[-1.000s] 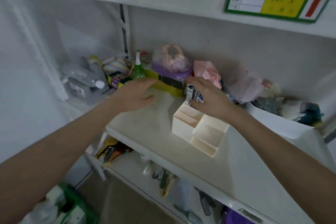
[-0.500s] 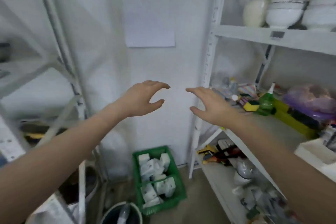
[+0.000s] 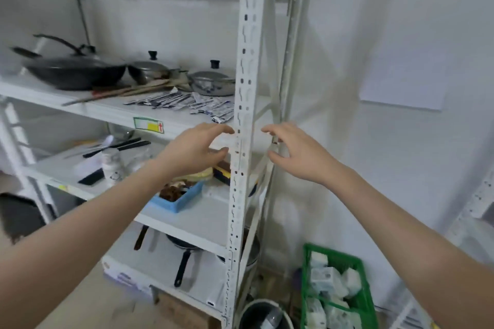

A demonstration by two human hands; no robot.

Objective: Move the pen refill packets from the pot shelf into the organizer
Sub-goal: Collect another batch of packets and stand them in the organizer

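Several pen refill packets [image 3: 184, 103] lie spread on the white pot shelf [image 3: 107, 108], in front of the lidded pots and to the right of the black wok [image 3: 76, 72]. My left hand [image 3: 192, 149] hovers below and in front of the packets, fingers curled apart and holding nothing. My right hand [image 3: 296, 151] is empty too, fingers spread, just right of the shelf's perforated upright post [image 3: 240, 125]. Neither hand touches the packets. The organizer is out of view.
Wooden utensils [image 3: 128, 89] lie left of the packets. One shelf down hold a blue tray [image 3: 177, 199], a white jar [image 3: 112, 165] and cutlery. On the floor at right stand a green crate [image 3: 336, 288] of white packs and a dark bucket [image 3: 264, 315].
The view has swung left from the organizer shelf, past the wall, to the pot shelf. My right hand no longer holds packets at the organizer. Both hands now reach empty toward the pot shelf.
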